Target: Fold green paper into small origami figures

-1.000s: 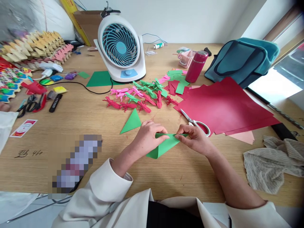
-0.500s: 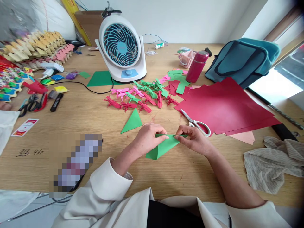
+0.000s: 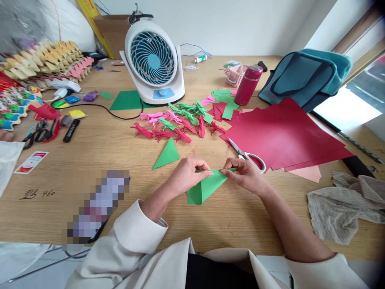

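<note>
A folded sheet of green paper (image 3: 210,186) hangs between my two hands, its lower part creased and partly opened out toward me. My left hand (image 3: 192,175) pinches its upper edge between thumb and fingers. On the same edge, a little to the right, my right hand (image 3: 242,173) pinches the paper too. A green paper triangle (image 3: 167,154) lies flat beyond my left hand. Silver scissors with white handles (image 3: 248,155) rest partly on the red sheets (image 3: 279,132), just past my right hand. Folded red, pink and green paper pieces (image 3: 180,122) are spread behind the triangle.
A white fan (image 3: 154,60) stands at the back. Near it are a red bottle (image 3: 248,85) and a teal bag (image 3: 303,78). A phone (image 3: 99,208) lies front left, a grey cloth (image 3: 333,212) right. Black and red scissors (image 3: 42,133) and a person's hand (image 3: 6,135) are far left.
The lower part of the green paper has swung slightly down and right, and its fold stands more upright. Both hands keep their pinch in almost the same place.
</note>
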Action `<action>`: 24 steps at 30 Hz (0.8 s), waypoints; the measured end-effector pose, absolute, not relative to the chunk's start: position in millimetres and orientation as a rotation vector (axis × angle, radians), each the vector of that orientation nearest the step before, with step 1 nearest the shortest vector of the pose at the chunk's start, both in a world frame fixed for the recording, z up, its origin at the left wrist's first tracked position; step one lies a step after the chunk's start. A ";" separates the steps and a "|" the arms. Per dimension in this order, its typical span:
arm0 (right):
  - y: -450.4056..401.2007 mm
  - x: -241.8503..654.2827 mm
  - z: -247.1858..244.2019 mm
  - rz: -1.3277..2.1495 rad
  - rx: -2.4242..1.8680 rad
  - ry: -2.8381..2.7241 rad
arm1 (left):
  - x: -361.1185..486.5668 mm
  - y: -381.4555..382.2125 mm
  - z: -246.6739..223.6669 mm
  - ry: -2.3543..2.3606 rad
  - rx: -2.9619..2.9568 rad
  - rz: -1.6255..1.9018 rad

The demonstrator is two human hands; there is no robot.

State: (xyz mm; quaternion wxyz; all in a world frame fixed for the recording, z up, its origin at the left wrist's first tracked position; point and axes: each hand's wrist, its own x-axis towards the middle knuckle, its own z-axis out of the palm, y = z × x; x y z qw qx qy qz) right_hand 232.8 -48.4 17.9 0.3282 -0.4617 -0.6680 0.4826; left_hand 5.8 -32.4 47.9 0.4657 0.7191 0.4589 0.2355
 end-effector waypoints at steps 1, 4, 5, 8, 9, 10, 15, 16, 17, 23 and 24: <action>-48.1 233.0 17.6 1.275 -1.200 -1.733 | 5.7 -32.2 47.3 1.117 1.747 0.585; -47.0 233.8 17.4 1.300 -1.161 -1.664 | 5.3 -31.4 46.3 1.091 1.709 0.613; -46.7 234.1 17.7 1.303 -1.152 -1.633 | 5.1 -31.1 46.3 1.088 1.703 0.620; -45.7 234.3 19.6 1.310 -1.159 -1.519 | 5.0 -30.2 47.0 1.096 1.700 0.653; -45.5 233.7 20.5 1.315 -1.168 -1.474 | 5.1 -29.9 47.2 1.099 1.701 0.672; -45.3 232.6 21.4 1.318 -1.178 -1.427 | 5.5 -29.7 47.1 1.104 1.704 0.694; -47.0 217.4 23.5 1.355 -1.215 -1.277 | 9.7 -30.0 42.8 1.127 1.714 0.815; -48.0 213.0 22.8 1.373 -1.217 -1.269 | 10.9 -30.4 41.5 1.131 1.717 0.840; -49.1 208.6 21.8 1.385 -1.218 -1.254 | 12.1 -31.0 40.3 1.136 1.719 0.864; -52.0 197.8 16.1 1.530 -1.193 -1.162 | 16.0 -33.7 38.0 1.153 1.695 0.914; -51.4 199.5 16.2 1.526 -1.194 -1.152 | 15.9 -33.4 37.6 1.153 1.679 0.917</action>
